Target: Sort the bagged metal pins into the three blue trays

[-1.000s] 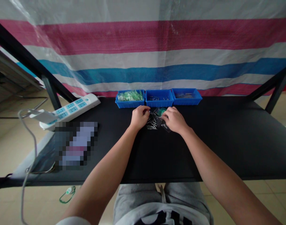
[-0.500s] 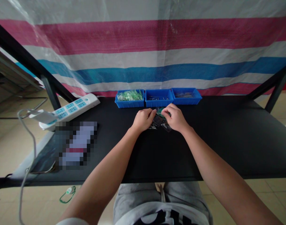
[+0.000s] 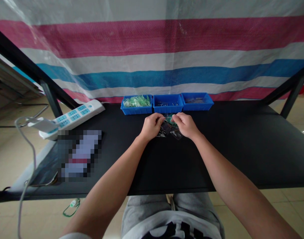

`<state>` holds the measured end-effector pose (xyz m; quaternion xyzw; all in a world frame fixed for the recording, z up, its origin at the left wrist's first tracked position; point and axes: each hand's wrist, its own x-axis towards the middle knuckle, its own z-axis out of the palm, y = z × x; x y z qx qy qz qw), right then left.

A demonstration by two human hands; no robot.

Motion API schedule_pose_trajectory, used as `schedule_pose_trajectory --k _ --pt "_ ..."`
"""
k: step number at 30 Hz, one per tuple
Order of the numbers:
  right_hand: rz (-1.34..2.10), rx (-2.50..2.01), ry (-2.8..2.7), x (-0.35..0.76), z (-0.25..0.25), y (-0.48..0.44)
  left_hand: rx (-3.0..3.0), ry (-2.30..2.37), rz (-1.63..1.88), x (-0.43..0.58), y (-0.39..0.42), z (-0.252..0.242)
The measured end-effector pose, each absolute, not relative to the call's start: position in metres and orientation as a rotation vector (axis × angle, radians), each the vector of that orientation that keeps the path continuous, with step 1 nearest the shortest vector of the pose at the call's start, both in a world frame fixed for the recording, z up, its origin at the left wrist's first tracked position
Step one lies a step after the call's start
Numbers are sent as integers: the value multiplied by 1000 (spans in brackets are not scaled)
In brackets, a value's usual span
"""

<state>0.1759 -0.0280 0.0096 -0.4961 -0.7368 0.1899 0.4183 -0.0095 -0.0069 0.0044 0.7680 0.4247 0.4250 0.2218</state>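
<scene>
My left hand (image 3: 151,126) and my right hand (image 3: 184,124) rest close together on the black table (image 3: 231,146), just in front of the middle blue bin. Both have fingers curled in a pinch over a small clear plastic bag (image 3: 168,125) with a green piece inside. What each pinches is too small to make out. Thin metal pins (image 3: 162,133) lie loose under and beside the left hand. Three blue bins stand behind: the left bin (image 3: 136,104) holds green-tinted parts, the middle bin (image 3: 168,103) holds a few metal pins, the right bin (image 3: 197,101) holds small parts.
A white power strip (image 3: 71,118) with a plugged adapter and grey cable lies at the table's left rear. A blurred flat object (image 3: 78,155) lies near the left front edge. A striped tarp (image 3: 152,49) hangs behind. Black frame struts rise at both sides.
My left hand has slid right, over the loose pins, toward the right hand. The right hand's fingers rose slightly onto the small bag. The view shifted a little.
</scene>
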Motion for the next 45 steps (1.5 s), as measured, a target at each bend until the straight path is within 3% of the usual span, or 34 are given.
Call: schedule_pose_trajectory --k 18,25,31,36,45 --pt "619 -1233 -1688 176 9 -27 1933 947 1133 -7 -14 7" --pt "517 -1289 -1625 176 1 -23 2379 1125 1247 -7 -7 5" --pt "396 -1331 -1720 178 -2 -20 2547 1632 908 -1 -4 6" --pt "330 -1345 -1806 176 0 -23 2593 1724 705 2 -5 7" --pt "284 -1364 -1837 177 1 -23 2530 1704 919 -6 -7 3"
